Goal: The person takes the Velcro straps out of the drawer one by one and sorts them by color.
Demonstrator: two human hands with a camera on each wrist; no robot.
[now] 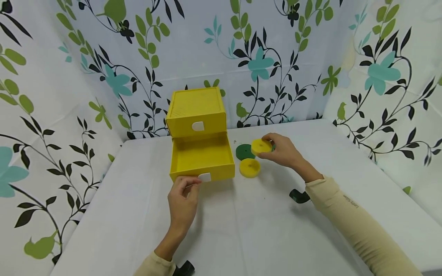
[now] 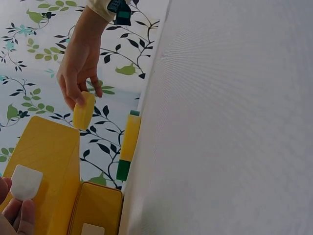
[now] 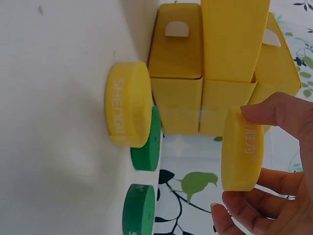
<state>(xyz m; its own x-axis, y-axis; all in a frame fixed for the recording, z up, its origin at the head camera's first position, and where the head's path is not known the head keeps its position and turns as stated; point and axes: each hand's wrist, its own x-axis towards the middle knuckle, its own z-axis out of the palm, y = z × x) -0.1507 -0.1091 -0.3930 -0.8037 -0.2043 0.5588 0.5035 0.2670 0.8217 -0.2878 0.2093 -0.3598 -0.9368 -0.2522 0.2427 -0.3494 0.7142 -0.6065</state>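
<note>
My left hand [image 1: 183,203] pinches the white tab [image 2: 27,182] on the front of a pulled-out yellow drawer [image 1: 203,153]. This drawer belongs to a yellow drawer box [image 1: 197,101], and its inside looks bare. To the right, my right hand [image 1: 284,151] holds a thick yellow disc [image 3: 242,149] by its edge, thumb on one side and fingers on the other, above the table. Beneath it a second yellow disc [image 3: 128,104] lies on the table. Two green discs lie behind it, a nearer green disc [image 1: 244,151] and another green disc [image 3: 139,209] mostly hidden by my hand in the head view.
Above the pulled-out drawer, another drawer front with a white tab [image 1: 198,126] is closed. The right wrist view also shows a lower drawer [image 3: 176,49]. A white cloth covers the table [image 1: 221,230]. Leaf-patterned curtains [image 1: 193,50] stand behind and at both sides.
</note>
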